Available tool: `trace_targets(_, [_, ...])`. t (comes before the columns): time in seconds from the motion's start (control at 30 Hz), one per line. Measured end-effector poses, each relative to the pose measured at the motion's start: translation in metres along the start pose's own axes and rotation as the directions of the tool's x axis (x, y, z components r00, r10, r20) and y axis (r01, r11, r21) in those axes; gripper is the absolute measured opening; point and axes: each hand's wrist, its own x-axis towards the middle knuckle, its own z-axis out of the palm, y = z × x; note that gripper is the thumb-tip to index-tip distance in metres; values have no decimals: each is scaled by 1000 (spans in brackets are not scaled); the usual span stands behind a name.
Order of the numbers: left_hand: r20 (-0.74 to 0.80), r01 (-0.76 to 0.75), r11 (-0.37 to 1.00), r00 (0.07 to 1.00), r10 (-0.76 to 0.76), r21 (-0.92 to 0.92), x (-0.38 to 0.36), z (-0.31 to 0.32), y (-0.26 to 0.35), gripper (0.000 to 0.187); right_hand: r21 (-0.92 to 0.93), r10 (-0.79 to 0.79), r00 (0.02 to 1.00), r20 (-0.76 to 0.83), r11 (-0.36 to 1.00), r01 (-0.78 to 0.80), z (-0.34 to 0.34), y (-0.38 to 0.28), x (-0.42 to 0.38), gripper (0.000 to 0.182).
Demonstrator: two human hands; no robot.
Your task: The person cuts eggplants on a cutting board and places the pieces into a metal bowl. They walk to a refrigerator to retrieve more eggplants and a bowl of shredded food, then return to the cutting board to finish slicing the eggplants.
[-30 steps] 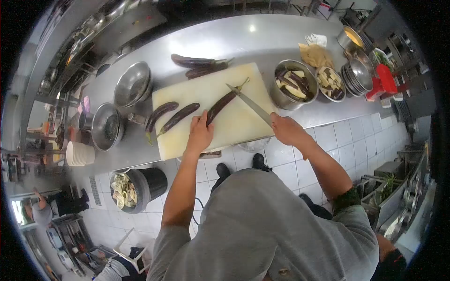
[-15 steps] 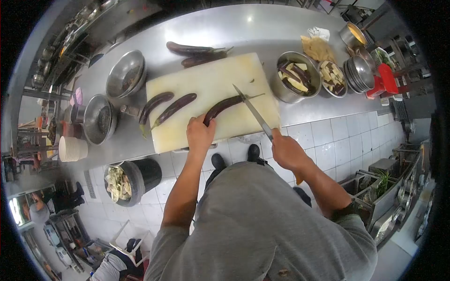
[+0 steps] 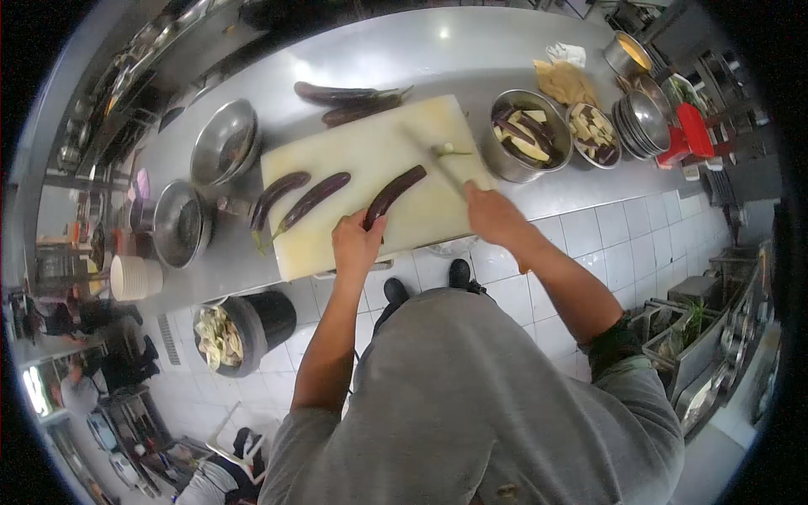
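Note:
My left hand [image 3: 357, 240] is closed around the near end of a dark purple eggplant [image 3: 396, 194] lying on the white cutting board [image 3: 370, 139]. The far end of this eggplant is cut off flat. My right hand [image 3: 497, 215] grips a knife [image 3: 438, 164], whose blade is smeared by motion over the board. Beside the blade lies the severed green stem end [image 3: 453, 150]. Two whole eggplants [image 3: 313, 202] rest on the board's left side, the outer one overhanging the edge. Behind the board lie more eggplants [image 3: 341, 93] on the steel counter.
Right of the board stand a pot of cut eggplant [image 3: 515, 168], a bowl of eggplant pieces [image 3: 593, 139] and stacked metal bowls [image 3: 644, 126]. Metal bowls [image 3: 220, 151] sit at left, near white stacked containers [image 3: 135, 278]. Below the counter is a bin of scraps [image 3: 240, 358]. Other people are at lower left.
The stem end has come off the held eggplant and lies apart on the board. My right hand and the knife have moved up and left. My left hand keeps its hold.

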Motion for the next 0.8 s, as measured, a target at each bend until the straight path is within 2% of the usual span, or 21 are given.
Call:
trace_targets(0.03, [21, -27, 1000, 999, 27, 1, -2, -1, -3, 30, -46, -18, 999, -46, 999, 16, 1, 9, -2, 25])
trace_targets(0.1, [57, -78, 997, 995, 78, -1, 0, -11, 4, 30, -67, -18, 995, 99, 997, 25, -34, -12, -31, 25])
trace_targets(0.2, [148, 64, 995, 988, -53, -73, -1, -24, 11, 31, -56, 18, 937, 350, 998, 2, -62, -45, -74, 28])
trace_targets(0.3, [153, 74, 996, 986, -67, -39, 2, -21, 5, 30, -44, -19, 920, 392, 998, 40, -53, -49, -99, 32])
trace_targets(0.4, [164, 104, 987, 983, -83, -124, 3, -20, 3, 30, -30, -43, 922, 385, 998, 59, -44, -46, -105, 21])
trace_targets(0.5, [129, 9, 1000, 992, -6, -23, 3, -20, 3, 31, -17, -60, 930, 361, 997, 71, -41, -46, -107, 20])
trace_targets(0.6, [165, 55, 998, 985, -54, -2, 3, -22, 9, 32, -13, -71, 935, 348, 997, 80, -39, -44, -110, 21])
trace_targets(0.7, [123, -34, 999, 992, 32, 12, 4, -14, -4, 33, -22, -67, 935, 348, 997, 80, -37, -44, -111, 21])
trace_targets(0.8, [145, -29, 1000, 989, 28, 9, 6, -10, -10, 34, -24, -49, 931, 361, 998, 62, -37, -46, -111, 22])
